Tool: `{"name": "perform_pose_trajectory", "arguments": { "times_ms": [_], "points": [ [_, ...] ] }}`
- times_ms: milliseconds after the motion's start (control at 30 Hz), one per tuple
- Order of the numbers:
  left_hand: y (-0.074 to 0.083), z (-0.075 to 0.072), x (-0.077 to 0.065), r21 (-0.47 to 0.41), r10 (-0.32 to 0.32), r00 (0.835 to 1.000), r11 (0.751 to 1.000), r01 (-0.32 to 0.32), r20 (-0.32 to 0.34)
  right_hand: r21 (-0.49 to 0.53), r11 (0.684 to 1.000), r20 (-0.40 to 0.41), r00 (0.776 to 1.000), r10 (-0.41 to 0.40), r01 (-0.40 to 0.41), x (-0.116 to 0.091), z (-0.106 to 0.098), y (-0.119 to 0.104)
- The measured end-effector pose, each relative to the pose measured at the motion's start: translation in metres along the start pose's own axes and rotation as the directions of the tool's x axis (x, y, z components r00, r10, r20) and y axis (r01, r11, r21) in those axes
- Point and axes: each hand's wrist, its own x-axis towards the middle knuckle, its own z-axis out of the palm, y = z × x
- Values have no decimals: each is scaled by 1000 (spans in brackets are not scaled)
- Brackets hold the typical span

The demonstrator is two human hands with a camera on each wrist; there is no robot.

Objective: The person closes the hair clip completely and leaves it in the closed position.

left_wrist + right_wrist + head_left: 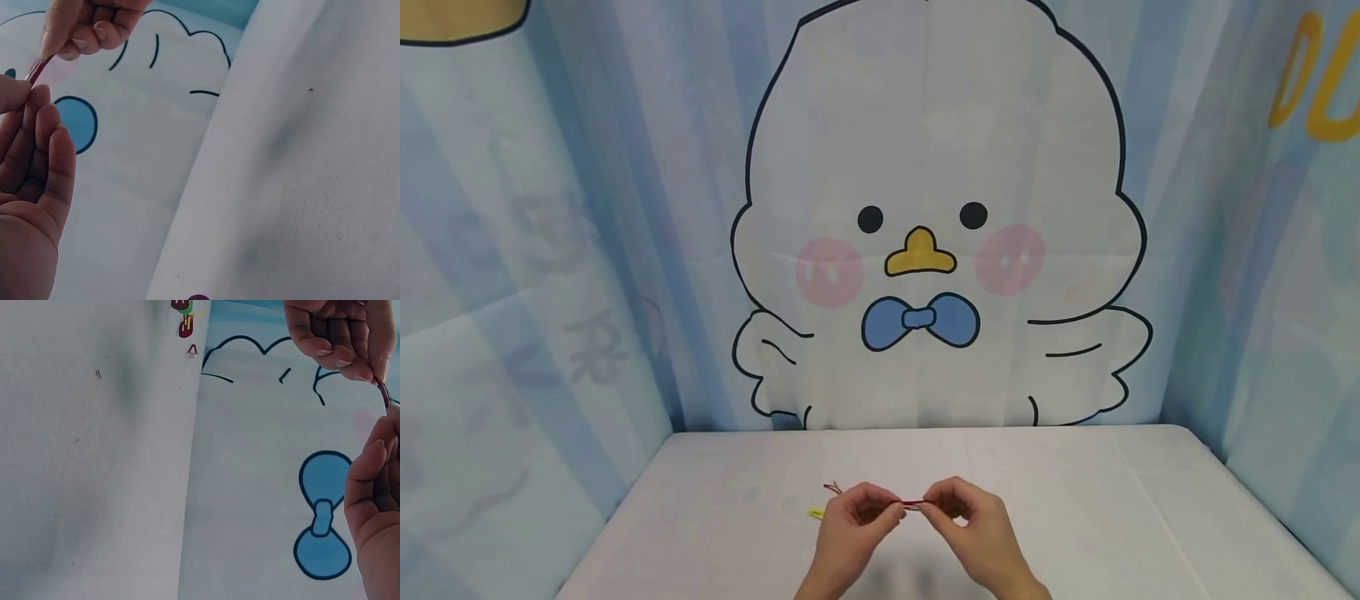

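Note:
Between my two hands, just above the table, stretches a short, thin dark red strip (912, 504), which looks like a cord or clip. My left hand (852, 527) pinches one end between thumb and index finger. The other end is pinched by my right hand (979, 530) in the same way. In the left wrist view the strip (39, 70) looks slightly bent and shiny. The right wrist view shows the strip (384, 394) with a paler line along it. Fingertips hide both ends, so its exact kind does not show.
Behind my left hand on the white table (1097, 517) lie a yellow loop (816, 514) and a thin reddish piece (832, 487). The right wrist view shows small dark red pieces (186, 326) near the table edge. A curtain with a cartoon duck (917, 375) hangs behind.

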Motion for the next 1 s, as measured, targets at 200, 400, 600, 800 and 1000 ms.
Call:
{"name": "perform_pose_trajectory", "arguments": {
  "times_ms": [200, 400, 600, 800, 1000],
  "points": [
    [-2, 2, 0, 70, 18, 1000, 997, -16, -25, -44, 999, 8, 1000, 8, -7, 0, 0, -1],
    [-2, 5, -1, 85, 18, 999, 996, -16, -28, -99, 994, 7, 999, 51, -50, 0, -1, -1],
    [-4, 4, 1, 40, -2, 1000, 999, 3, -22, -73, 997, -4, 1000, -18, 18, 1, -2, 4],
    [-2, 4, 2, 34, -34, 999, 999, 36, -42, -85, 984, -8, 987, -160, 159, 2, -2, 8],
    [0, 5, 1, -25, -114, 992, 993, 113, -62, -134, 947, 29, 956, -291, 293, 2, 0, 12]
  ]
}}
